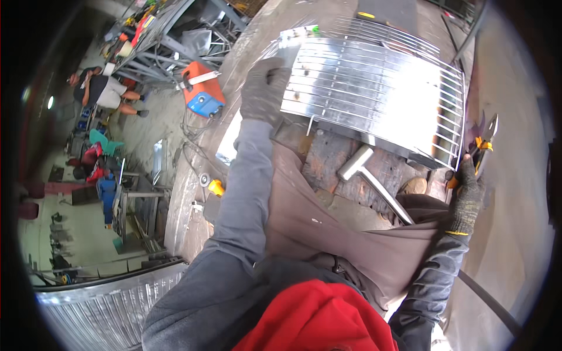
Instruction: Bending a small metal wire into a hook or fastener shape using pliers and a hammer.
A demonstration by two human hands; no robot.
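Note:
My left hand (262,93), in a dark glove, is at the left end of a wire rack (458,120). Motion smears its fingers, so their grip is unclear. The rack's thin parallel rods run across a shiny metal sheet (363,88). On the right, beyond the rack's corner, my gloved right hand (467,202) is closed on pliers (485,143) with orange-and-black handles. Their jaws point up and away from me. A steel hammer (377,186) lies between the rack and my lap, its handle slanting toward my right knee.
Left of my arm, an orange-and-blue machine (202,93) stands with cables by it. A yellow-ended tool (215,187) lies nearer. Metal frames (170,52) are stacked at the far left, where another person (102,90) is. A corrugated metal sheet (111,310) is at the lower left.

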